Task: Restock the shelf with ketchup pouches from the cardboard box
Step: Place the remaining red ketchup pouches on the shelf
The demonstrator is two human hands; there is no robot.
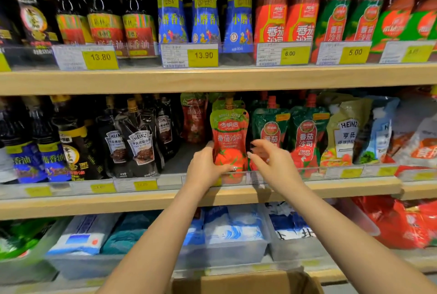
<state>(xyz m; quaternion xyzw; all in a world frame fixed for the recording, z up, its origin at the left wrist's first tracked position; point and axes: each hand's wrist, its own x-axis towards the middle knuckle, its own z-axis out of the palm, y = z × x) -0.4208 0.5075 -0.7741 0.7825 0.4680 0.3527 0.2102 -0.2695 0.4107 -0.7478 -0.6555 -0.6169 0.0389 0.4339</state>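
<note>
A red ketchup pouch [229, 137] with a green top and an orange cap stands upright at the front of the middle shelf [142, 201]. My left hand [205, 168] grips its lower left side, the thumb across its front. Just right of the pouch, my right hand [272, 163] hovers with fingers loosely curled, holding nothing. Another pouch of the same kind stands directly behind the held one. The open cardboard box [246, 282] shows at the bottom edge, below my arms.
Green ketchup pouches [307, 137] and Heinz pouches [345, 135] stand to the right. Dark Heinz sauce pouches [139, 144] stand to the left, with a gap between them and the held pouch. A red pouch [194, 118] stands farther back. Bottles fill the top shelf; bagged goods in clear bins sit below.
</note>
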